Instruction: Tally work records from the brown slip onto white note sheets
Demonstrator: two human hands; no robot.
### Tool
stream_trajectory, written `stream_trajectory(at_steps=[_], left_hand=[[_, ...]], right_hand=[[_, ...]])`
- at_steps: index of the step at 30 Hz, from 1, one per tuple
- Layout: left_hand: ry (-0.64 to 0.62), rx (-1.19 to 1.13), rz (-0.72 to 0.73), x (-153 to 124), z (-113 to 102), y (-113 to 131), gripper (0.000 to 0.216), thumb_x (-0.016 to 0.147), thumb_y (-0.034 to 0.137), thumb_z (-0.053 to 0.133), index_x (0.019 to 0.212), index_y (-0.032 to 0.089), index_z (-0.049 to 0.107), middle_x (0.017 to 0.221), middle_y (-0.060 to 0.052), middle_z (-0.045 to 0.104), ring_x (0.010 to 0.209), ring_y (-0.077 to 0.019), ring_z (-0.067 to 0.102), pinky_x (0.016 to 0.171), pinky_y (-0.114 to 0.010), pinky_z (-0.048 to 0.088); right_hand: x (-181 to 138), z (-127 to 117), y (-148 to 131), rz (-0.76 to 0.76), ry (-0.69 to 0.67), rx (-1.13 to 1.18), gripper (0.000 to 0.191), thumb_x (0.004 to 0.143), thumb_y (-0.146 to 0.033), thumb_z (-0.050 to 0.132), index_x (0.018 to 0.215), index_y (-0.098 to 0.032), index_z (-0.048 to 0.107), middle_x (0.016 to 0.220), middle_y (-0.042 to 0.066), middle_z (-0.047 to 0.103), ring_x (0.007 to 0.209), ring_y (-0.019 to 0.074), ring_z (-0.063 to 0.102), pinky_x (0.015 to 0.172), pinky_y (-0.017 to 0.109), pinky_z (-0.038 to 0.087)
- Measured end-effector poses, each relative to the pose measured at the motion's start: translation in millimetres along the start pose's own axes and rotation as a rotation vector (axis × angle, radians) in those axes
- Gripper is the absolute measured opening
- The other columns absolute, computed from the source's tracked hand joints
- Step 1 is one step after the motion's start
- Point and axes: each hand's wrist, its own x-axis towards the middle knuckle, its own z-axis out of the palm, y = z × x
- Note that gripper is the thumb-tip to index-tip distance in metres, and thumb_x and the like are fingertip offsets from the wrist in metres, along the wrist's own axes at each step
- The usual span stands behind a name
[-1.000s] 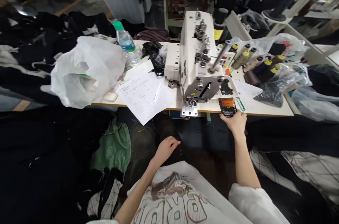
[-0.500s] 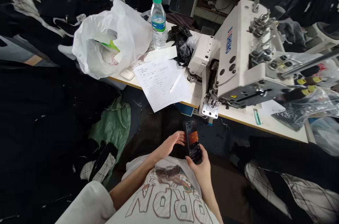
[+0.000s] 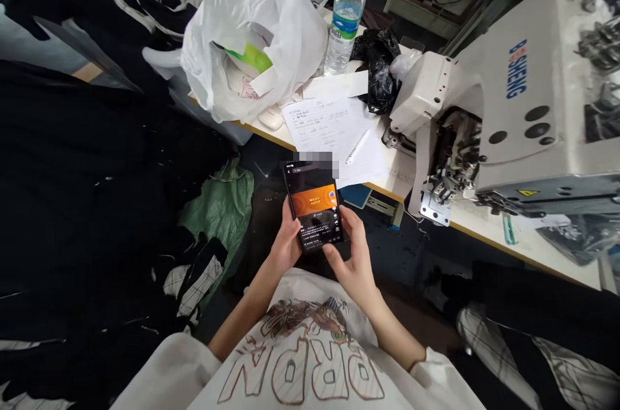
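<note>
1. A black glass-fronted smartphone (image 3: 312, 206) is held up in front of the chest, below the table edge, its lit screen showing an orange banner and text too small to read.
2. It is cradled by the bare left hand (image 3: 287, 243), with the fingers curled around the left edge from behind. The bare right hand (image 3: 349, 263) is closed against the lower right side, its thumb lying over the screen's corner. Both hands are gripping the phone.
3. The phone would be expected to feel light and rigid, but its smooth glass may be slippery and fragile. It is best taken by the long edges and supported from behind, leaving the screen uncovered.
4. Beyond the phone stands a long white-topped work table (image 3: 489, 234), bearing a cream industrial sewing machine (image 3: 527, 132) with "BOSHENG" in blue lettering.
5. Further along the table lie white printed paper sheets (image 3: 329, 132) with a white pen (image 3: 357, 146), a crumpled black plastic bag (image 3: 378, 71), a white plastic bag (image 3: 252, 42) and a clear water bottle with a green cap (image 3: 343, 22).
6. Heaps of dark fabric (image 3: 97, 171) are piled to the left, beside a green woven sack (image 3: 220, 216).
</note>
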Motion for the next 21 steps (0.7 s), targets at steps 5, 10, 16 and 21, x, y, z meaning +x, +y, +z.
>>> stream_trajectory(at_steps=[5,10,16,21], left_hand=[[0.105,0.028,0.019,-0.1,0.9,17.2,0.065,0.087,0.053,0.054,0.147,0.029,0.044,0.143,-0.006,0.06,0.141,-0.0265,0.05,0.112,-0.045,0.048],[0.112,0.085,-0.021,-0.4,12.6,24.6,0.072,0.084,0.043,0.064,0.15,0.029,0.039,0.144,-0.006,0.059,0.134,-0.0264,0.057,0.111,-0.042,0.05],[0.062,0.12,-0.013,-3.1,14.0,23.8,0.08,0.081,0.037,0.076,0.151,0.032,0.037,0.144,-0.006,0.058,0.135,-0.0279,0.055,0.112,-0.042,0.047],[0.028,0.128,0.003,-2.9,15.2,23.2,0.08,0.084,0.035,0.076,0.152,0.034,0.037,0.147,-0.006,0.056,0.141,-0.0276,0.05,0.12,-0.042,0.039]], right_hand=[[16.1,-3.3,-12.4,0.069,-0.093,0.261,0.051,0.099,-0.039,0.052,0.148,-0.031,0.04,0.152,0.009,0.05,0.136,0.0222,0.055,0.118,0.047,0.046],[24.5,-3.5,-21.6,0.06,-0.09,0.261,0.049,0.099,-0.044,0.051,0.145,-0.031,0.046,0.144,0.007,0.06,0.126,0.0215,0.063,0.111,0.043,0.053],[28.4,-10.4,-25.5,0.087,-0.041,0.275,0.046,0.098,-0.047,0.052,0.141,-0.031,0.051,0.139,0.006,0.064,0.114,0.0197,0.068,0.102,0.041,0.058],[36.8,-16.2,-25.2,0.065,0.006,0.268,0.042,0.098,-0.044,0.054,0.138,-0.031,0.054,0.137,0.006,0.065,0.108,0.0178,0.069,0.099,0.038,0.059]])
